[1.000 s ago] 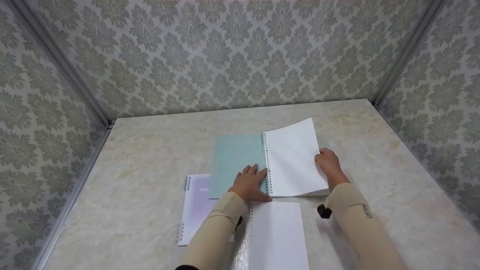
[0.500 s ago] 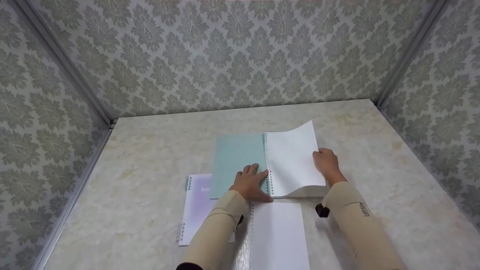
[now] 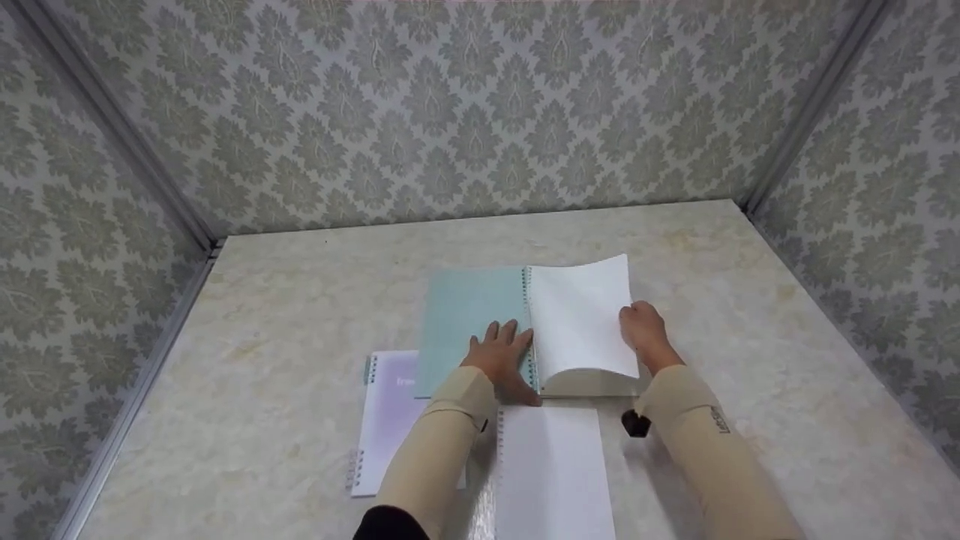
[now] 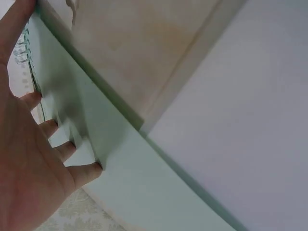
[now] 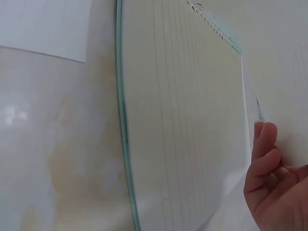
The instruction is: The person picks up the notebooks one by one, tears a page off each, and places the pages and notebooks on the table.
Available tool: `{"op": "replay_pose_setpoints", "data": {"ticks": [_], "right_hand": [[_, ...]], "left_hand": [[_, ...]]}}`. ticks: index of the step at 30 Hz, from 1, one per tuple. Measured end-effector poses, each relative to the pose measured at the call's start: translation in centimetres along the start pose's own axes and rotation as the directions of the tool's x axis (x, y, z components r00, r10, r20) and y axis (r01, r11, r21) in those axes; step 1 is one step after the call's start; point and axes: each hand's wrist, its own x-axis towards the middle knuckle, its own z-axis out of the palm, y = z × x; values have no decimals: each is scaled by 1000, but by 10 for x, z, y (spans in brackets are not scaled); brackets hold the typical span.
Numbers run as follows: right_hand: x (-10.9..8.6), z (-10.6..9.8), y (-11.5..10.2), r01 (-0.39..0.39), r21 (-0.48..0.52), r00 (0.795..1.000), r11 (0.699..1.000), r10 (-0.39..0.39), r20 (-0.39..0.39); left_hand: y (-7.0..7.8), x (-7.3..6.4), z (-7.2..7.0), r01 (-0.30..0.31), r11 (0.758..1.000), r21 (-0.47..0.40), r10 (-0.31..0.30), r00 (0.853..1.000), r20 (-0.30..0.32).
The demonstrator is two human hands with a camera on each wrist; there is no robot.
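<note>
A spiral notebook lies open on the table, its light green cover [image 3: 469, 307] folded out to the left. My left hand [image 3: 501, 361] rests on that cover beside the coil with fingers spread; its fingertips touch the green surface in the left wrist view. At the right edge, my right hand [image 3: 645, 331] pinches a white page [image 3: 581, 315], which bows up off the sheets below. In the right wrist view, a lined page [image 5: 185, 115] shows under the lifted one, and the right hand's fingers [image 5: 265, 163] are curled at the lifted page's edge.
A purple-and-white spiral notebook [image 3: 390, 420] lies at the left, partly under the green cover and left forearm. Another white spiral notebook [image 3: 555, 472] lies in front, near the person. Patterned walls [image 3: 480, 112] stand behind and at both sides of the table [image 3: 300, 300].
The right hand has drawn the page slightly left, and its lower edge now arches higher over the sheets below. The left hand stays on the cover.
</note>
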Motion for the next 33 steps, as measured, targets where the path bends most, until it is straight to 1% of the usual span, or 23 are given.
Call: {"op": "replay_pose_setpoints", "data": {"ticks": [3, 5, 8, 10, 12, 16, 19, 20, 22, 25, 28, 30, 33], "right_hand": [[1, 0, 2, 5, -6, 1000, 1000, -5, -4], [4, -2, 3, -7, -8, 1000, 1000, 7, -7], [8, -3, 6, -26, -4, 1000, 1000, 26, -4], [11, -2, 8, -41, 17, 999, 999, 41, 0], [11, 0, 10, -40, 44, 999, 998, 40, 2], [11, 5, 13, -61, 100, 998, 993, 60, 15], [10, 11, 13, -85, 119, 996, 989, 80, 42], [10, 12, 13, -91, 118, 995, 989, 86, 45], [10, 14, 13, -105, 107, 994, 989, 100, 48], [12, 15, 15, -110, 82, 993, 991, 106, 41], [13, 13, 18, -93, 57, 995, 994, 91, 40], [14, 12, 20, -80, 60, 996, 995, 78, 49], [11, 11, 21, -103, 101, 993, 990, 96, 75]], "left_hand": [[2, -2, -3, 3, 999, 49, -3, 1000, -3], [1, -1, -4, 0, 998, 67, 0, 1000, -9], [-2, 2, -1, -11, 998, 63, 12, 1000, -12], [-5, 5, 2, -17, 999, 51, 18, 1000, -13], [-6, 7, 2, -18, 999, 41, 19, 1000, -12], [-6, 9, 1, -13, 994, 109, 13, 1000, -6], [-8, 7, 0, 9, 985, 175, -11, 1000, 13], [-9, 7, 1, 13, 983, 183, -16, 1000, 15], [-11, 6, 3, 19, 984, 179, -23, 1000, 19], [-14, 7, 7, 15, 992, 127, -17, 1000, 18], [-13, 9, 8, 13, 996, 85, -14, 1000, 15], [-12, 10, 6, 10, 997, 77, -11, 1000, 14], [-10, 11, 2, 0, 997, 83, 0, 1000, 9]]}}
